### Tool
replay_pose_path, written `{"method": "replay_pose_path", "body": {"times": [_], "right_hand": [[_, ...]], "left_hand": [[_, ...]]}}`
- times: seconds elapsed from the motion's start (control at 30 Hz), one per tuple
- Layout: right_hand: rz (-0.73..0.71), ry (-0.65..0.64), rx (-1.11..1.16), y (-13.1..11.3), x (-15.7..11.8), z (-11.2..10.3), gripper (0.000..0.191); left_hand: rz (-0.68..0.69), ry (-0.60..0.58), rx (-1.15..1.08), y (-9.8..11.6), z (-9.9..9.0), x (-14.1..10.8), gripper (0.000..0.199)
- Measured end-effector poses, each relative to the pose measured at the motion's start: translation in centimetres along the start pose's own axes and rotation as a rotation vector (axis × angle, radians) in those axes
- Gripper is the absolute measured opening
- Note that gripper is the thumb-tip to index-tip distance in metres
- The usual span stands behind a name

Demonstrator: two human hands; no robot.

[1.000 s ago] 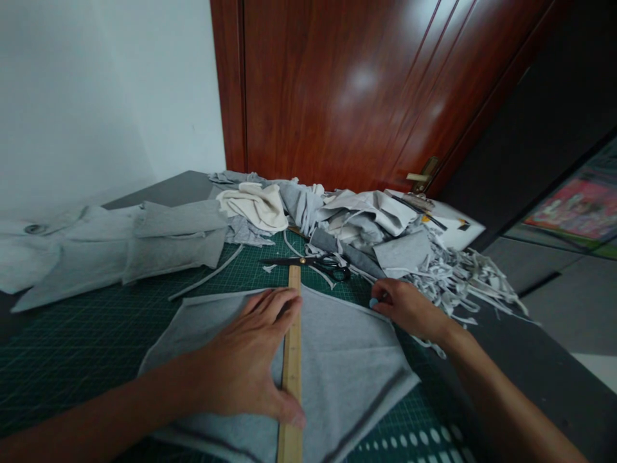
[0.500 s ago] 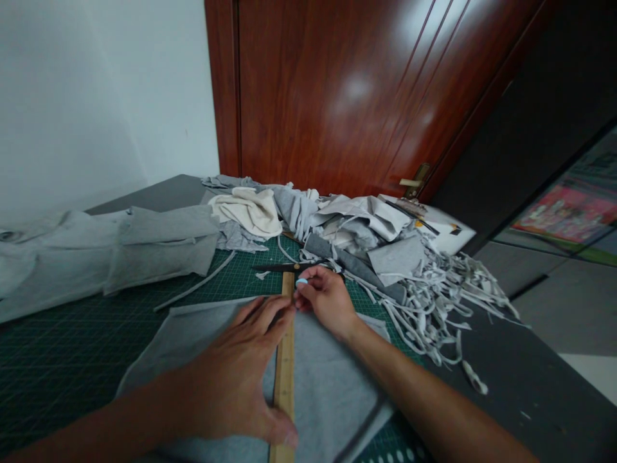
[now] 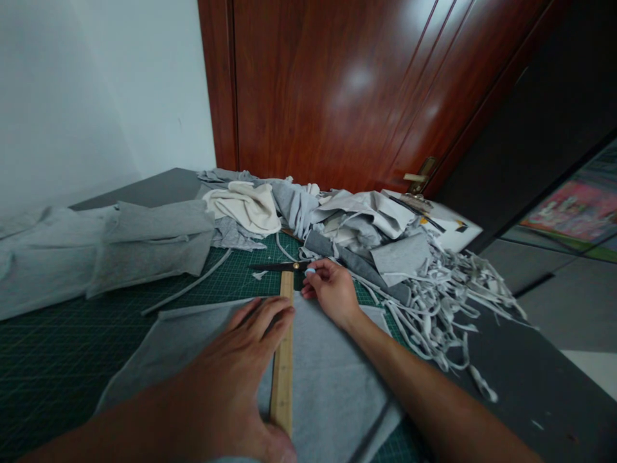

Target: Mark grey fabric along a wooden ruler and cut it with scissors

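Grey fabric (image 3: pixel 332 366) lies flat on the green cutting mat (image 3: pixel 43 360), with a wooden ruler (image 3: pixel 285 360) running lengthwise across it. My left hand (image 3: pixel 241 379) is spread over the fabric's left part, its fingertips and thumb touching the ruler. Just right of the ruler's far end, my right hand (image 3: pixel 332 289) pinches a small light-blue piece (image 3: pixel 310 271) between thumb and fingers. Black scissors (image 3: pixel 274 266) lie beyond the ruler's tip, their handle end partly hidden behind my right hand.
Folded grey cloth (image 3: pixel 154 238) lies at the left. Behind the scissors are a cream cloth (image 3: pixel 248 207) and crumpled grey scraps (image 3: pixel 366 212). A tangle of fabric strips (image 3: pixel 443 315) spreads along the right of the dark table (image 3: pixel 520 366). A wooden door (image 3: pixel 328 96) stands behind.
My right hand has moved slightly away from the ruler, up and to the right, with the light-blue piece. My left hand stays on the ruler. The view has shifted a little.
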State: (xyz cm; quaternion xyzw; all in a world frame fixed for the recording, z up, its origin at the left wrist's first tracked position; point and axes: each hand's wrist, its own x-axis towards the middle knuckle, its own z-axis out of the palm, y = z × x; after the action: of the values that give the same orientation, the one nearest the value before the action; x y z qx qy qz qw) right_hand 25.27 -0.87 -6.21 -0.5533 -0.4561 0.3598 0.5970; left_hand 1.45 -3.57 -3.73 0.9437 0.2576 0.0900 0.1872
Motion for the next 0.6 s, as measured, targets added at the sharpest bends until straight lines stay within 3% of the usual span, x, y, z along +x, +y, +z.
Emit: {"method": "replay_pose_path", "body": {"times": [0.13,0.33,0.47,0.6], "right_hand": [[-0.047,-0.008,0.003,-1.0,-1.4,0.1,0.031],[0.012,-0.154,0.025,-1.4,-3.4,1.3,0.028],[0.061,-0.162,0.034,-0.7,-2.9,1.5,0.024],[0.071,-0.126,0.032,-0.4,-1.5,0.8,0.022]], "left_hand": [[0.018,0.045,-0.014,-0.1,0.1,-0.1,0.125],[0.032,0.04,-0.03,-0.5,0.6,-0.1,0.134],[0.013,-0.011,0.003,-0.4,0.6,-0.1,0.149],[0.017,-0.02,0.016,-0.1,0.3,-0.1,0.144]]}}
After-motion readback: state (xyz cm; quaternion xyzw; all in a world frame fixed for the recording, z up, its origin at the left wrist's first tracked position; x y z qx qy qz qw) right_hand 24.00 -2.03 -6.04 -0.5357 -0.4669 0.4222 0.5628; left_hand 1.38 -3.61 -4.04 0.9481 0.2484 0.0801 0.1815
